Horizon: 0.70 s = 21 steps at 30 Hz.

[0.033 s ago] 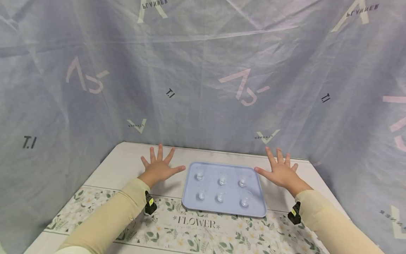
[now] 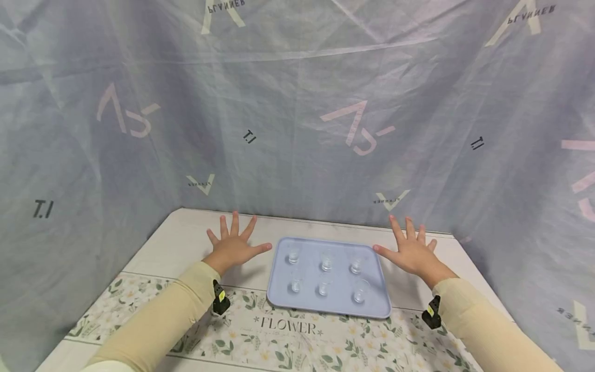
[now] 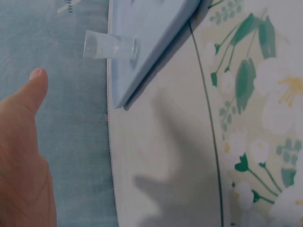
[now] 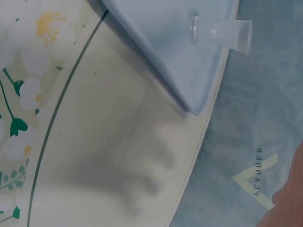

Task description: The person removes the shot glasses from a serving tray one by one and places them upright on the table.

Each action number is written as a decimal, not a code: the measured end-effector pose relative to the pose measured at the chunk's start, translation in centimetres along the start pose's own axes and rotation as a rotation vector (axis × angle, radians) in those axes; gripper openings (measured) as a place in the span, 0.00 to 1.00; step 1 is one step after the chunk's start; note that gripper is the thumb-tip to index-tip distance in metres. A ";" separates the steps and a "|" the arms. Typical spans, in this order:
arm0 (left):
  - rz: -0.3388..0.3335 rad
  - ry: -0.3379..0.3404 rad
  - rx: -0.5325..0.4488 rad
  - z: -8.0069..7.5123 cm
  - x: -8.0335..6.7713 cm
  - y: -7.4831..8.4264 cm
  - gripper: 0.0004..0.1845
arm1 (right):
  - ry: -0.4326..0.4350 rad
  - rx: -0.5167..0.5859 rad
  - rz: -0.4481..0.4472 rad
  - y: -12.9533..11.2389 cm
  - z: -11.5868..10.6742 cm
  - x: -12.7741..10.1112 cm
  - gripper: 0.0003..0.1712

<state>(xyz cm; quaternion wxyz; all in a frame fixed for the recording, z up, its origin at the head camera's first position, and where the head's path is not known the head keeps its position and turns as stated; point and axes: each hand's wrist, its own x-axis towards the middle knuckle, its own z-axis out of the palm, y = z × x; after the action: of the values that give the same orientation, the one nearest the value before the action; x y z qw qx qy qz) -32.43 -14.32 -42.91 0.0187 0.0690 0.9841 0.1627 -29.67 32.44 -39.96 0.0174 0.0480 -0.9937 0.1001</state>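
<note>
My left hand hovers over the table to the left of a pale blue tray, fingers spread and holding nothing. On the tray's other side, my right hand is spread the same way, its thumb overlapping the tray's right edge in the head view. Several small clear cups stand on the tray in two rows, among them a front right cup and a back left cup. The left wrist view catches one clear cup near a tray corner; another cup shows in the right wrist view.
Under the tray lies a white cloth with a floral band lettered "FLOWER". A grey-blue printed curtain encloses the table at the back and both sides. Each sleeved wrist carries a small black device, such as the left one.
</note>
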 end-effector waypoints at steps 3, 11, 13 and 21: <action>0.005 -0.002 -0.005 0.1 0.2 0.1 0.57 | -0.006 0.003 0.003 0.2 0.3 0.0 0.65; 0.016 -0.008 -0.031 0.5 0.5 0.4 0.57 | 0.036 0.108 0.002 0.9 1.0 0.4 0.63; 0.017 -0.008 -0.044 0.5 0.5 0.6 0.56 | 0.073 0.167 -0.009 1.0 1.2 0.6 0.62; 0.039 0.010 -0.094 1.5 1.1 1.0 0.56 | 0.220 0.391 -0.061 0.6 3.2 1.0 0.59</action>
<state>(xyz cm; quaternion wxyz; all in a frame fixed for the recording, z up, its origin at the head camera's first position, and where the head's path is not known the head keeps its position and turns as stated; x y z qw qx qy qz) -33.31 -12.76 -43.99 0.0136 0.0862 0.9739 0.2095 -30.78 32.25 -43.20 0.1190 0.0692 -0.9456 0.2949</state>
